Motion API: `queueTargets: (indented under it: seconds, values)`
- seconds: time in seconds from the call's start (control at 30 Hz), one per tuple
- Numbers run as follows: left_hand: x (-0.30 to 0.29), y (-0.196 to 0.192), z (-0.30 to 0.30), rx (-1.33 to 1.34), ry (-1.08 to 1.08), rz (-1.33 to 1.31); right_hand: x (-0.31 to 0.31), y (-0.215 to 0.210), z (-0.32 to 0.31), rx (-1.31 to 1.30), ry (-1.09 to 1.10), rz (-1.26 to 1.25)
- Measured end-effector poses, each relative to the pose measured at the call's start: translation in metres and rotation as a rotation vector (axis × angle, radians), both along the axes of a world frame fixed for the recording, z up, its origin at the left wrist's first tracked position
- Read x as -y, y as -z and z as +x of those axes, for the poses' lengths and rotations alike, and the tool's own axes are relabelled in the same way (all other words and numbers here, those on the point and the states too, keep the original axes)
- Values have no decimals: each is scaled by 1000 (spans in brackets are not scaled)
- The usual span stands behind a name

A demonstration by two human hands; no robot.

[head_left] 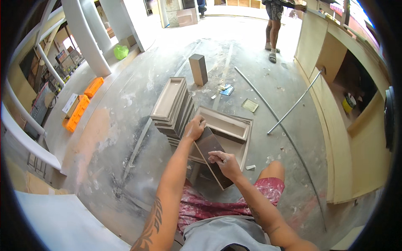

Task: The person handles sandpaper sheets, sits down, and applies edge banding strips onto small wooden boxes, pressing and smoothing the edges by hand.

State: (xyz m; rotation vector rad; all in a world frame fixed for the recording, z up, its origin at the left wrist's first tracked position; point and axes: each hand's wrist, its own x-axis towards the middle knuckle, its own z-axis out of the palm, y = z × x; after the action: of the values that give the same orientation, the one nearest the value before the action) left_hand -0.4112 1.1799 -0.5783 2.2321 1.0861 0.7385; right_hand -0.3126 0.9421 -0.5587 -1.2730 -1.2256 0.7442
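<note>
A long dark brown wooden box (210,144) slants in front of me, its smooth face turned up. My left hand (195,127) is closed around its far end. Over the middle of that face is my right hand (226,164), its dusty fingers curled in a pinch; whatever they hold, if anything, is hidden. Just beyond lies a shallow open wooden tray (224,124) with a pale inside, resting in a larger pale tray (243,148). Left of these rises a stack of similar shallow trays (169,102).
A dark upright block (198,70) stands beyond the stack. Two metal rods (289,109) lie at right, before a wooden counter (341,125). Orange cases (76,113) are at left. Another person (274,25) stands far right. Scraps litter the grey floor.
</note>
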Motion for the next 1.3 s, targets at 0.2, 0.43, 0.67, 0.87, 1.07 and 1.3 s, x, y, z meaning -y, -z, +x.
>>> queueTargets:
  seconds: [0.2,0.43,0.67,0.87,1.07,1.3]
  values:
    - [14,-9,5,-69,-2,162,6,-10,4,261,44,-8]
    - [22,-38,-16,-266,114,294,-3,-5,-13,764,76,25]
    - [32,-72,-38,-604,243,264,-61,28,-21,1019,213,134]
    - [19,-59,-41,-641,244,271,-104,15,1,783,92,128]
    - [10,-56,-29,-666,228,252,-147,17,9,826,175,183]
    - [8,-49,-37,-593,249,262,-152,10,17,878,86,228]
